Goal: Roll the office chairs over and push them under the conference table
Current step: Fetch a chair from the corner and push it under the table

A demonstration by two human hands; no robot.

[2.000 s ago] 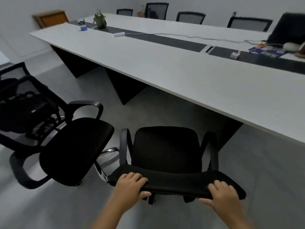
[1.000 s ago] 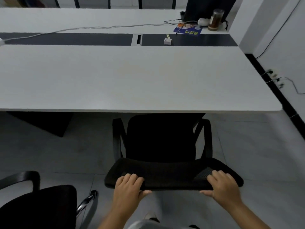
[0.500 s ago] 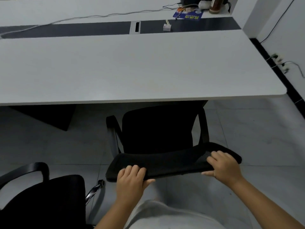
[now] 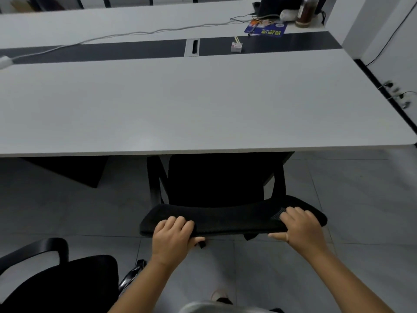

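Black mesh office chair, seat half under the grey tabletop, both hands gripping its curved backrest top: left hand, right hand.

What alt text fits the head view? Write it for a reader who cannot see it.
Two bare hands, left hand and right hand, grip the top of a black office chair's backrest, its seat partly under the edge of a long white conference table. A second black chair stands at lower left. A blue booklet and cables lie at the table's far end.

Two office chairs; one conference table.
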